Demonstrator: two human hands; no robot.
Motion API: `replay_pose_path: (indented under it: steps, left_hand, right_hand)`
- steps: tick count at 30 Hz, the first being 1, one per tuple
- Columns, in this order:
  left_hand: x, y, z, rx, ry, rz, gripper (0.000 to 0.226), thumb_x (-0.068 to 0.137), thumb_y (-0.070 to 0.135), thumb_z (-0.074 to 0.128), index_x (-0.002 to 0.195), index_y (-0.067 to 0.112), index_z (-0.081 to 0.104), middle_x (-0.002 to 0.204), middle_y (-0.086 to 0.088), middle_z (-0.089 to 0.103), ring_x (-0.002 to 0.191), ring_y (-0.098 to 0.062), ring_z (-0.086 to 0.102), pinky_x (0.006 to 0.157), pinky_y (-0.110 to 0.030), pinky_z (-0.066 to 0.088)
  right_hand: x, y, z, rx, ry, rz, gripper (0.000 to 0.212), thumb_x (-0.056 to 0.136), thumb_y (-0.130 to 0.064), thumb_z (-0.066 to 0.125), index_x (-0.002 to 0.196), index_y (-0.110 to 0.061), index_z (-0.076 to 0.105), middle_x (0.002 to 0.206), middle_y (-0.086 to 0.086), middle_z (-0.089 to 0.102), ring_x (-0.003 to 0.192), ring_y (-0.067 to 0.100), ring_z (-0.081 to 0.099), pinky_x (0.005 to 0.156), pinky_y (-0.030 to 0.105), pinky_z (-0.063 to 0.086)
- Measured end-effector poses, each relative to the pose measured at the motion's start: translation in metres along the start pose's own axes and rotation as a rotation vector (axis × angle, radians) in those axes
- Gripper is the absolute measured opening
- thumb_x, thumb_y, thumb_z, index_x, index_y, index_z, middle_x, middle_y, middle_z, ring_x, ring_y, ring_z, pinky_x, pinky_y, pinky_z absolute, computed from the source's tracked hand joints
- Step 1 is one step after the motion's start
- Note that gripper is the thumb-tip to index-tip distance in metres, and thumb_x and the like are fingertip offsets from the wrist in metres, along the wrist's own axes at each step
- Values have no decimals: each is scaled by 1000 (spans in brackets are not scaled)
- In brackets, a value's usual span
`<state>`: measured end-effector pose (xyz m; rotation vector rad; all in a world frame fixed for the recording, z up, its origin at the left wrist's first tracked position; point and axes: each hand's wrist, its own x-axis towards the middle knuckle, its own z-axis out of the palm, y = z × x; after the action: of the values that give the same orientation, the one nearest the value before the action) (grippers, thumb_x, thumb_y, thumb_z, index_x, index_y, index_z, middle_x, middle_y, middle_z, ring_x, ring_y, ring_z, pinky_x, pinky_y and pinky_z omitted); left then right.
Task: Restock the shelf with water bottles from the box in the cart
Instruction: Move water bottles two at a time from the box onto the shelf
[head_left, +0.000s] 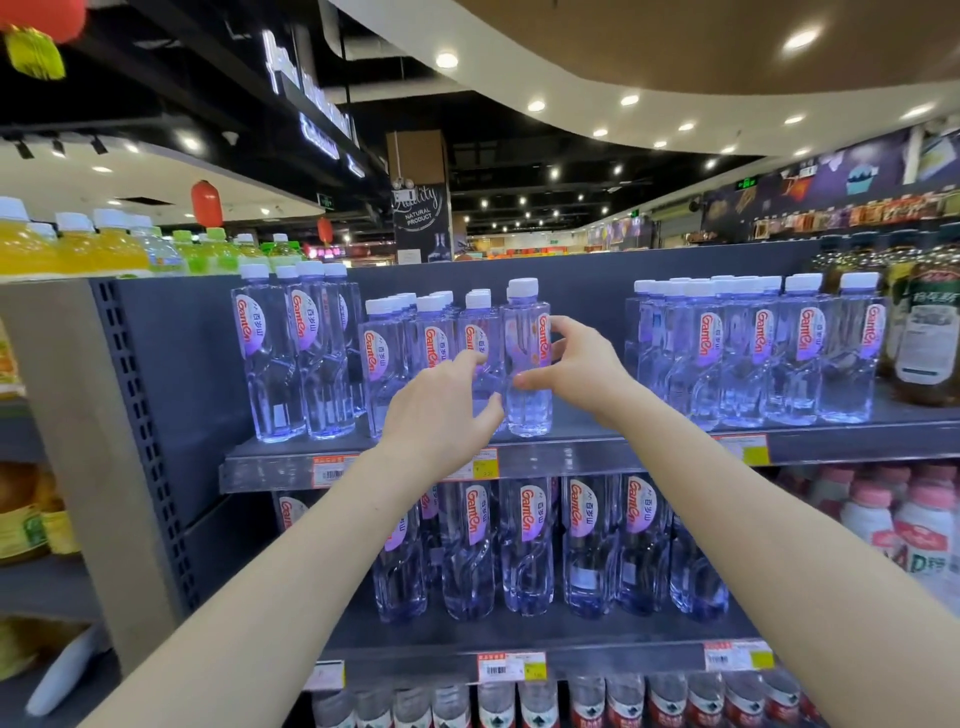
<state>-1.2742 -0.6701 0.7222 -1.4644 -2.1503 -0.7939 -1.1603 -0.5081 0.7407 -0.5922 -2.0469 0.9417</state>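
A clear water bottle with a white cap and a red-lettered label stands upright at the front of the upper shelf. My right hand holds it, thumb on its front and fingers round its right side. My left hand is just left of it with fingers and thumb spread. Its fingertips touch the neighbouring bottle in the row of matching bottles. The cart and its box are out of view.
Right of the held bottle is a bare gap on the shelf, then a dense group of matching bottles. Taller bottles stand at the left. Larger water bottles fill the shelf below. Dark oil bottles stand far right.
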Motion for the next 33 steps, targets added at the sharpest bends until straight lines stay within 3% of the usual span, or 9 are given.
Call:
replay_pose_path:
  steps: [4,10,20,26,33]
  left_hand:
    - [-5,-5,0,73,1,12,52,101,41,53,150,23,46,131,-3,66,121,-26,59,86,-40,51]
    - [-7,-10,2,73,36,41,48,102,39,52,147,25,48,131,-1,66,119,-24,59,86,-37,49]
    - [-12,-13,18,53,-24,8,47,103,40,51,147,24,48,134,0,64,123,-22,58,83,-35,46]
    - [-17,-14,21,39,-63,-29,48,102,41,50,147,25,45,132,-2,64,123,-23,59,85,-39,49]
    - [-29,-9,22,60,-99,-53,51,103,39,50,151,23,40,137,-5,62,125,-26,57,85,-39,45]
  right_hand:
    - [6,0,6,-1,49,21,55,74,-14,90,122,-23,65,94,-4,74,87,12,71,82,31,57]
    - [13,5,15,-36,54,55,61,74,-11,91,126,-22,62,97,-3,71,90,13,69,86,33,55]
    - [25,20,24,-110,87,64,48,78,-21,89,119,-23,65,103,-4,73,92,14,68,86,31,54]
    - [24,24,30,-168,95,49,48,80,-29,86,120,-28,60,104,-9,71,95,13,68,90,36,56]
    - [10,23,25,-218,80,156,83,85,-37,82,151,-12,39,130,6,63,103,22,61,80,31,45]
